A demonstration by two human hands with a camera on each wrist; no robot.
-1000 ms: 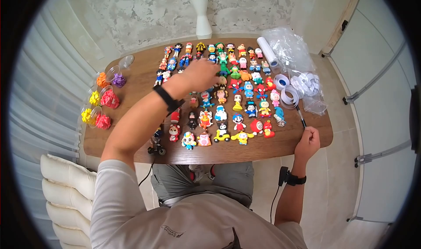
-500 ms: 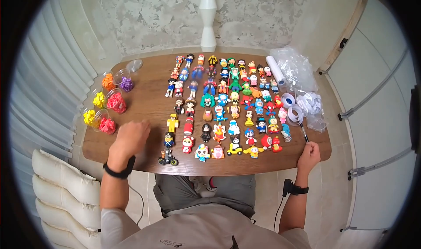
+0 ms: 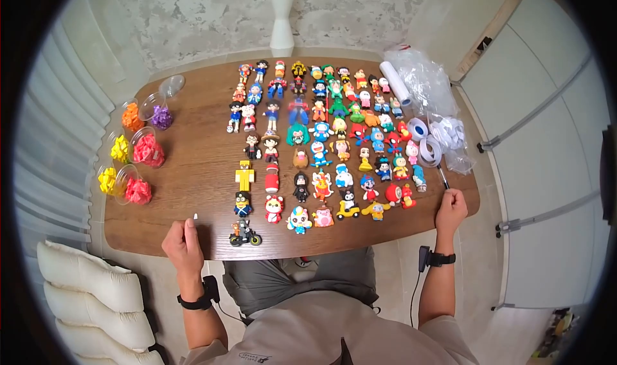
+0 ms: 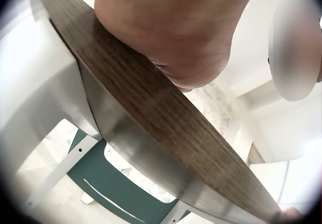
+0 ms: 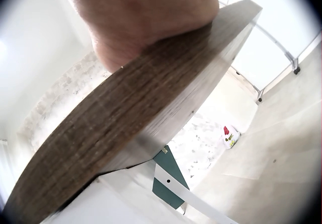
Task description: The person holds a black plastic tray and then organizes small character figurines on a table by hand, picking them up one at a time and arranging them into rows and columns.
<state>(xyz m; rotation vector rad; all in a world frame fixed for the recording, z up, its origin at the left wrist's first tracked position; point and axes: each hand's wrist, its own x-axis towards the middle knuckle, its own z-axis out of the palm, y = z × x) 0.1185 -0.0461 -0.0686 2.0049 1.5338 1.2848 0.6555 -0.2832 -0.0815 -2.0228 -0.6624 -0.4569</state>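
My left hand (image 3: 185, 246) is at the table's front edge, fingers curled in and thumb upward. A tiny white thing (image 3: 195, 216) shows by the thumb tip; whether the hand holds it, I cannot tell. In the left wrist view the palm heel (image 4: 176, 38) hides the fingers. At the front right, my right hand (image 3: 452, 211) grips a dark pen (image 3: 445, 180), its tip pointing away from me; the right wrist view shows only that hand's base (image 5: 146, 17). Colourful figurines stand in columns between the hands, among them a motorbike figure (image 3: 245, 234) and a yellow blocky figure (image 3: 244, 175).
On the left of the wooden table (image 3: 173, 172), clear cups hold orange (image 3: 133, 117), purple (image 3: 162, 117), yellow (image 3: 120, 149) and red pieces (image 3: 148, 151). At the right are a white roll (image 3: 395, 83), tape rolls (image 3: 429, 152), clear plastic (image 3: 421, 85) and crumpled white strips (image 3: 448, 136).
My left hand has come back from over the figurines to the table's front left edge, uncovering them. My right hand still holds the pen. The head view has shifted slightly.
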